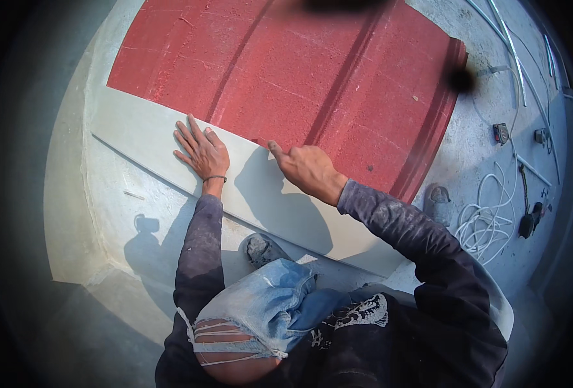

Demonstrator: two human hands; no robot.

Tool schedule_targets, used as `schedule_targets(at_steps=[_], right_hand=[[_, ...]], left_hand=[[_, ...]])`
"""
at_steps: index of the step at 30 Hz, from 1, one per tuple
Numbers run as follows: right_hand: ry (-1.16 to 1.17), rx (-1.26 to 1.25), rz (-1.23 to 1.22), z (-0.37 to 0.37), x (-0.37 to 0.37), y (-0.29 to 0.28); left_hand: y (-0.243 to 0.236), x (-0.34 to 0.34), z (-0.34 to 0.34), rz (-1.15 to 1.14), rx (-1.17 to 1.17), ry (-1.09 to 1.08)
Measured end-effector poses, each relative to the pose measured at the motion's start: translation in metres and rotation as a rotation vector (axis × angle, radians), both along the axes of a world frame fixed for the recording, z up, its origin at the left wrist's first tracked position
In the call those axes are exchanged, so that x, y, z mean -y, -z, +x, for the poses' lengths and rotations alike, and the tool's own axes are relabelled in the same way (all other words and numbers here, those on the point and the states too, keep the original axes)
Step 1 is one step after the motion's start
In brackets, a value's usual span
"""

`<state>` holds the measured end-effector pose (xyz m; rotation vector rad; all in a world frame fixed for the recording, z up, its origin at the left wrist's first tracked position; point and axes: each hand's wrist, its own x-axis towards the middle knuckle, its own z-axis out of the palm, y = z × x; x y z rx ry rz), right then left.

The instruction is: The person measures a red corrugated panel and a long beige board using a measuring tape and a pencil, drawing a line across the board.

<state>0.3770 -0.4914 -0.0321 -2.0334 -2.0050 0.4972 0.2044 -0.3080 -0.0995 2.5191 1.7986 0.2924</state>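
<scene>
A long pale flat board (141, 123) lies across a red ribbed sheet (286, 77), covering its near edge. My left hand (203, 154) rests flat on the board with fingers spread, the fingertips close to its far edge. Over that same edge, to the right, my right hand (309, 171) is closed with its fingers curled and one digit pointing left. Something small and reddish shows just past its fingertips, but whether the hand grips it cannot be made out. The hand's shadow falls on the board.
Coiled white cable (487, 226) lies on the grey floor at right, near a dark tool-like object (529, 223). A small red-and-black device (500, 133) sits farther off, below thin metal strips (511, 52). A dusty shoe (260, 249) stands by the board's near edge.
</scene>
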Motion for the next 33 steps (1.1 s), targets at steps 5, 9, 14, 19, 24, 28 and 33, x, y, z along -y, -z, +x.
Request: schedule_targets(at_steps=[5, 9, 14, 19, 24, 28, 33], right_hand=[[-0.016, -0.022, -0.088, 0.009, 0.052, -0.018], [0.003, -0.039, -0.197, 0.013, 0.053, -0.043], [0.025, -0.155, 0.032, -0.001, -0.005, 0.009], [-0.055, -0.080, 0.013, 0.012, 0.022, 0.012], [-0.115, 0.067, -0.118, 0.027, 0.091, -0.046], [-0.088, 0.035, 0.000, 0.024, 0.095, -0.026], [-0.045, -0.044, -0.109, 0.029, 0.130, -0.025]], left_hand=[[0.002, 0.001, -0.001, 0.000, -0.019, 0.002], [0.000, 0.000, 0.001, 0.008, -0.026, -0.014], [0.003, 0.001, 0.004, -0.005, -0.005, -0.017], [0.006, -0.002, 0.000, 0.005, 0.002, -0.007], [0.002, -0.001, 0.000, 0.010, -0.019, -0.004], [0.002, 0.009, -0.003, -0.022, 0.011, -0.008], [-0.008, 0.097, 0.009, -0.163, -0.026, 0.161]])
